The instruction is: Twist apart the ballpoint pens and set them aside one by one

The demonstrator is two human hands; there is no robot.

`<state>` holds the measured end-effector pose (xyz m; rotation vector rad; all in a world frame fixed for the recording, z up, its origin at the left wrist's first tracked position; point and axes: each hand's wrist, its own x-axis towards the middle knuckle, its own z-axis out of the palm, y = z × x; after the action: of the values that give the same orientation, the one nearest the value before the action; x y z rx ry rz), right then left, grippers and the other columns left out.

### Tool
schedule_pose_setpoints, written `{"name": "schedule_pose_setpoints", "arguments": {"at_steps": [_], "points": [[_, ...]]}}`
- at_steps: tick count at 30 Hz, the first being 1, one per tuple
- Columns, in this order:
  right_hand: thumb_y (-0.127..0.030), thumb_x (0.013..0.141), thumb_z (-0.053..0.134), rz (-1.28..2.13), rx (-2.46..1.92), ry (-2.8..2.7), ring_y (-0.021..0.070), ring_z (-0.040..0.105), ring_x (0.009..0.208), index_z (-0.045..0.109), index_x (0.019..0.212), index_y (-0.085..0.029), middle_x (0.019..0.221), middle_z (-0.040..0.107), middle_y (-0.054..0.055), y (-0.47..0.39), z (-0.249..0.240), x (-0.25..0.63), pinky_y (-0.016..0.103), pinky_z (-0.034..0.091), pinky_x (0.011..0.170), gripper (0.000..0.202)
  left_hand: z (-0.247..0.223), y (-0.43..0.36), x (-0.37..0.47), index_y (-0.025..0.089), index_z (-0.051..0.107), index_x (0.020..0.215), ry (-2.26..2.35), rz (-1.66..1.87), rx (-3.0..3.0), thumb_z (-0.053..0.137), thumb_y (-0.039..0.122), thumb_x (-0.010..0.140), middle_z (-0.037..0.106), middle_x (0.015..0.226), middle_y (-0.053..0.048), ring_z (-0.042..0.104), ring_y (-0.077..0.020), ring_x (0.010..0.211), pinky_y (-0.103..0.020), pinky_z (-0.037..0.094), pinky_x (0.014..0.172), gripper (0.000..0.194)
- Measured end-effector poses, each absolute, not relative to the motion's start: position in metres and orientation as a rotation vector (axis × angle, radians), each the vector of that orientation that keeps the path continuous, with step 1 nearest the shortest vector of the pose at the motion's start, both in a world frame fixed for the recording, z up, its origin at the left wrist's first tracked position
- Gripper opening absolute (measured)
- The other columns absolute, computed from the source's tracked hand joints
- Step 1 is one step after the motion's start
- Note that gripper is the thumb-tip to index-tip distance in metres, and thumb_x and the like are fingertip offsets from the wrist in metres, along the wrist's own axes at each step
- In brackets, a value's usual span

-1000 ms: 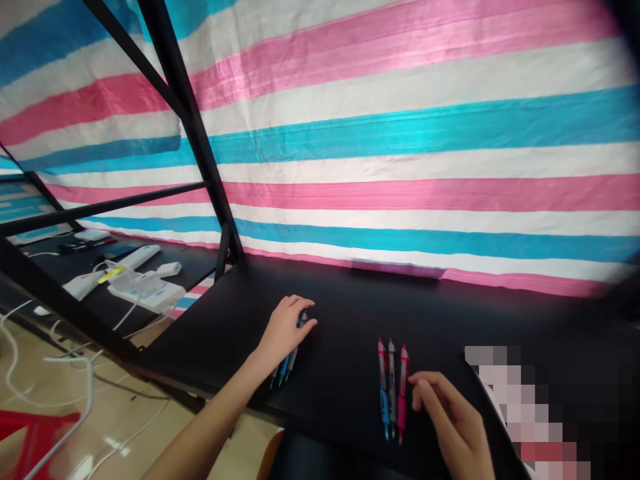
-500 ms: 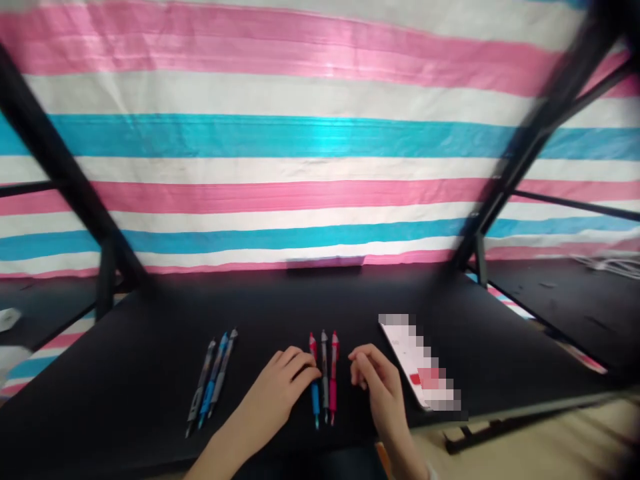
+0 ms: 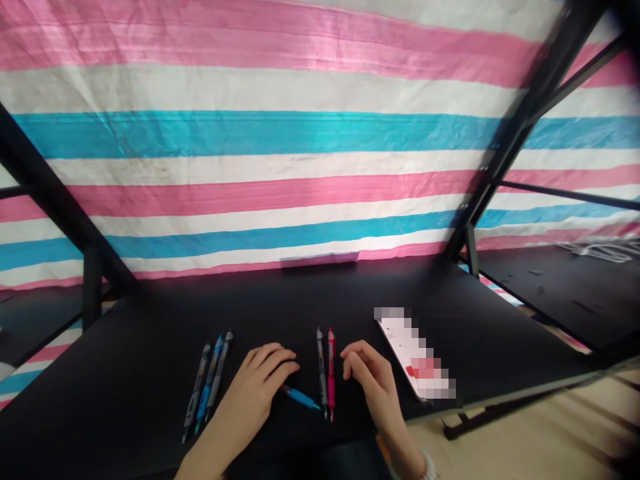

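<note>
My left hand (image 3: 263, 377) is closed over the upper part of a pen with a blue grip (image 3: 303, 399). That pen lies aslant, its tip toward the lower right and its top hidden beneath my fingers. Just right of its tip, a grey pen (image 3: 323, 377) and a pink-red pen (image 3: 331, 377) lie side by side, tops pointing away from me. My right hand (image 3: 371, 377) rests right of the pink-red pen with fingers loosely curled in, and nothing shows in it. To the left of my left hand are a black pen (image 3: 196, 393), a blue pen (image 3: 209, 385) and another grey pen (image 3: 219, 377).
A pale pink flat object, partly pixelated (image 3: 405, 353), lies right of my right hand. Everything rests on a black table (image 3: 250, 300). Black metal posts (image 3: 500, 167) rise at both sides, before a striped sheet (image 3: 250, 140). White cables (image 3: 600, 250) lie on the right-hand table.
My left hand has shifted left, and the blue-grip pen has turned from upright beside the grey pen to aslant. My right hand keeps its curled pose. The view has shifted slightly.
</note>
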<state>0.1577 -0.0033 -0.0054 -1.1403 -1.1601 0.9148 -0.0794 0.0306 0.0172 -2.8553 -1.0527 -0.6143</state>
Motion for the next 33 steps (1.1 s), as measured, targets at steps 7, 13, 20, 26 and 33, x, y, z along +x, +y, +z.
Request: {"name": "schedule_pose_setpoints", "arguments": {"at_steps": [7, 13, 20, 26, 33], "points": [[-0.045, 0.096, 0.056, 0.913, -1.141, -1.157, 0.0152, 0.051, 0.06, 0.066, 0.083, -0.019, 0.06, 0.055, -0.002, -0.002, -0.012, 0.16, 0.027, 0.04, 0.06, 0.031, 0.026, 0.03, -0.095, 0.027, 0.069, 0.1, -1.133, -0.576, -2.964, 0.053, 0.01, 0.09, 0.069, 0.121, -0.005, 0.056, -0.0272, 0.122, -0.043, 0.049, 0.096, 0.025], [-0.043, 0.097, 0.054, 0.906, -1.132, -1.254, 0.018, 0.057, 0.068, 0.068, 0.089, -0.02, 0.07, 0.06, 0.0, -0.002, -0.013, 0.16, 0.029, 0.043, 0.066, 0.029, 0.028, 0.029, -0.093, 0.024, 0.065, 0.101, -1.205, -0.875, -2.864, 0.048, 0.012, 0.096, 0.072, 0.096, -0.003, 0.065, -0.0203, 0.09, -0.035, 0.051, 0.084, 0.021], [-0.034, 0.094, 0.06, 0.818, -1.179, -1.505, 0.0206, 0.06, 0.075, 0.072, 0.077, -0.021, 0.071, 0.064, 0.002, -0.003, -0.006, 0.154, 0.031, 0.044, 0.074, 0.025, 0.025, 0.022, -0.069, 0.027, 0.069, 0.104, -1.153, -1.199, -2.763, 0.057, 0.015, 0.094, 0.073, 0.094, -0.003, 0.066, -0.0194, 0.083, -0.036, 0.051, 0.08, 0.02], [-0.039, 0.095, 0.059, 0.875, -1.205, -1.394, 0.0163, 0.06, 0.059, 0.069, 0.081, -0.019, 0.063, 0.061, -0.001, -0.001, -0.012, 0.156, 0.026, 0.044, 0.059, 0.026, 0.008, 0.014, -0.048, 0.028, 0.071, 0.104, -1.684, -2.004, -2.558, 0.07, 0.025, 0.085, 0.074, 0.101, -0.004, 0.072, -0.0218, 0.09, -0.036, 0.059, 0.083, 0.02], [-0.039, 0.097, 0.055, 0.929, -1.173, -1.394, 0.014, 0.056, 0.055, 0.063, 0.07, -0.019, 0.058, 0.06, -0.001, 0.0, -0.011, 0.157, 0.023, 0.042, 0.055, 0.035, -0.008, 0.005, -0.037, 0.021, 0.071, 0.089, -2.295, -2.818, -1.991, 0.081, 0.037, 0.071, 0.08, 0.095, -0.007, 0.075, -0.0251, 0.094, -0.038, 0.058, 0.09, 0.025]]}}
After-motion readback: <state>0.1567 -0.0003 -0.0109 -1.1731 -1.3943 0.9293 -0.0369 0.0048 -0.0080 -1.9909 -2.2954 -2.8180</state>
